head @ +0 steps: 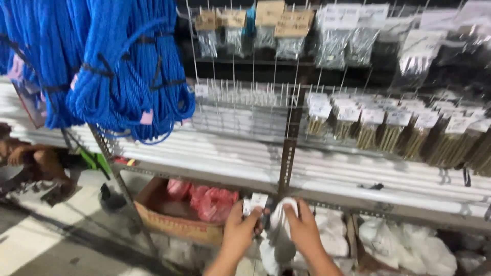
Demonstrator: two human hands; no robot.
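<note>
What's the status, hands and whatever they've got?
Left hand shut on small white pack. Right hand gripping white bag. Shelf post directly behind; red bags boxed at left.

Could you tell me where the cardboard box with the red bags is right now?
In the head view, the cardboard box sits on the low shelf at lower centre-left, just left of the left hand, below the blue rope coils.

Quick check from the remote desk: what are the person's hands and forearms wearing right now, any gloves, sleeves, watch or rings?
Both are bare. The left hand and right hand show no gloves, and no sleeve reaches the visible forearms, which enter from the bottom edge. No watch, wristband or ring can be made out, though the picture is blurred, so small items could be missed.
</note>
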